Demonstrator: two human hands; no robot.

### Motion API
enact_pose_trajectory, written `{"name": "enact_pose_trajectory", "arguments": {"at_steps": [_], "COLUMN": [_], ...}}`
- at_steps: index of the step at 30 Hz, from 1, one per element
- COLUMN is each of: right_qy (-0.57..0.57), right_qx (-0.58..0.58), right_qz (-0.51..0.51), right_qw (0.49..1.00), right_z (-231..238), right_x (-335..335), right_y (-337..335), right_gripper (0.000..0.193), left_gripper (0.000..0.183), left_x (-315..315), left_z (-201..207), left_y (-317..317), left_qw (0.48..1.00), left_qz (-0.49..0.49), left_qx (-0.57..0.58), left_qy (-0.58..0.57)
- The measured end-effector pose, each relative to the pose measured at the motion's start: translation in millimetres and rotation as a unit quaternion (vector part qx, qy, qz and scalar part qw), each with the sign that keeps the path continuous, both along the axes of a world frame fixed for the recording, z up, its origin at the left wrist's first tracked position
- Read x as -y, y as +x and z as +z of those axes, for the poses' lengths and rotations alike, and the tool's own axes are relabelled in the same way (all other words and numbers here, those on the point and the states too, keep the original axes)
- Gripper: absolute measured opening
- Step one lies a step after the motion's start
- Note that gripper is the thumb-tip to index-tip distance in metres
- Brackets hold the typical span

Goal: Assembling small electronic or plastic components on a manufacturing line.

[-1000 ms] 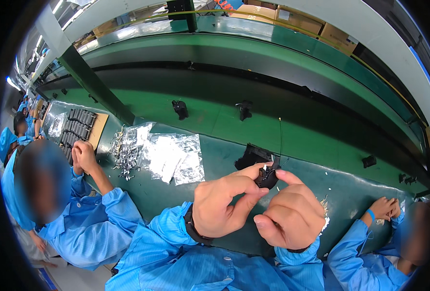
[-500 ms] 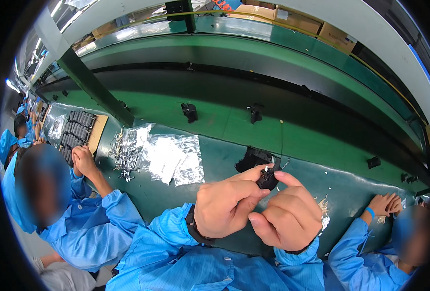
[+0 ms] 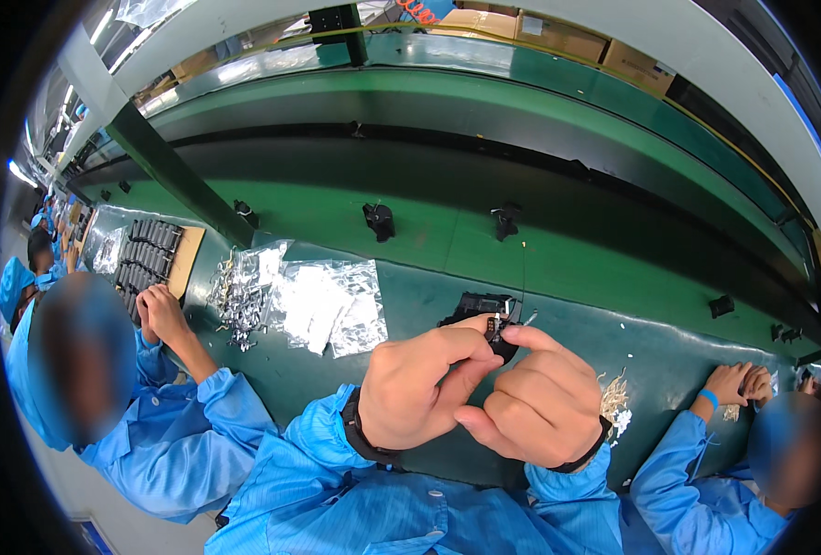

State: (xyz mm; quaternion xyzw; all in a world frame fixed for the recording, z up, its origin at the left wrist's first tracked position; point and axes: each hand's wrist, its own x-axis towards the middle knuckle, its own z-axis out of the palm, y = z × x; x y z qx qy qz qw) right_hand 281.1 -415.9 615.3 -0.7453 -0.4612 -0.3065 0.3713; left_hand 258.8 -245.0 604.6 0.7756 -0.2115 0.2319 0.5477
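"Grip on the black part [image 3: 499,344]?"
"Left hand [image 3: 419,384] pinches it above the desk [image 3: 410,289], near the far edge, probably to steady it."
"And the right hand [image 3: 547,405]?"
"Index finger against its side, perhaps bracing; whether it pinches, I can't tell."

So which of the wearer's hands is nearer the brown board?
Left. The left hand is to the right of the brown board; the right hand is farther right.

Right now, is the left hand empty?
No, the left hand pinches a small black part, with the right hand close at its side.
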Motion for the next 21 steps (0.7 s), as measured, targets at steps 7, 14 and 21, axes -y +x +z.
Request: {"name": "enact_pose_trajectory", "arguments": {"at_steps": [7, 14, 21], "right_qy": [-0.002, 0.037, 0.063], "right_qx": [-0.003, 0.002, -0.031], "right_qz": [0.067, 0.031, 0.039], "right_qw": [0.998, 0.999, 0.997], "right_z": [6, 7, 7], "right_x": [6, 9, 15], "right_y": [2, -3, -5], "right_gripper": [0.028, 0.028, 0.021], "left_gripper": [0.025, 0.026, 0.027], "left_x": [1, 4, 4], "left_z": [2, -3, -1], "left_y": [-1, -2, 3], "left_qw": [1.000, 0.999, 0.998], "left_qz": [0.007, -0.029, -0.041], "left_qx": [0.004, 0.001, 0.020], "left_qy": [0.022, -0.021, -0.042]}}
